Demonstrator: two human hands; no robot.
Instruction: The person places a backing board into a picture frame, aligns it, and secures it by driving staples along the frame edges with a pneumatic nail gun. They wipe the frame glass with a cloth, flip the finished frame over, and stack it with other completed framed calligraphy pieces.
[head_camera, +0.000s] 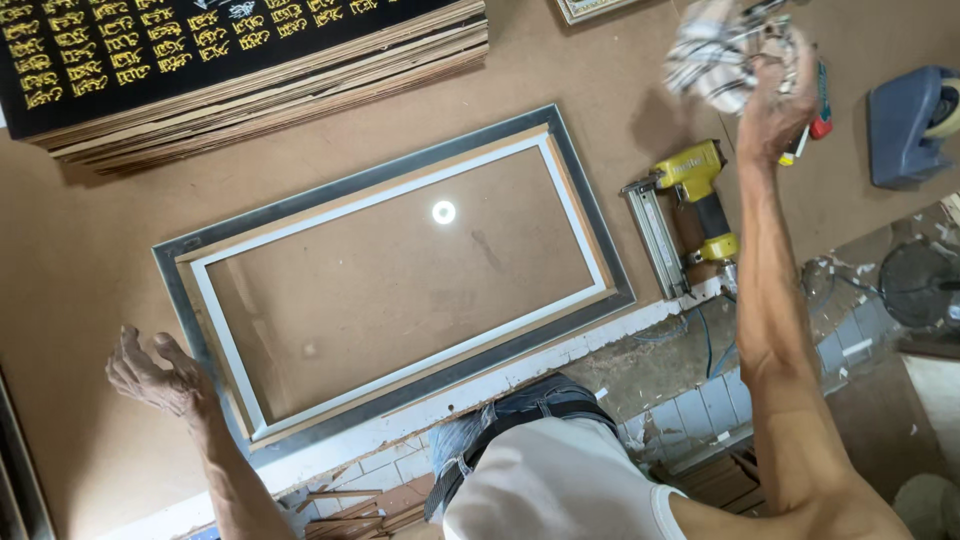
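A rectangular black sign panel (200, 45) with rows of gold lettering lies on a stack of boards, well up and left of the raised right hand (775, 105). The yellow nail gun (690, 215) just below that hand bears a small label; its detail is too small to tell.

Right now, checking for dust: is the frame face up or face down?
Cannot tell. The frame lies flat on the table, glass reflecting a light.
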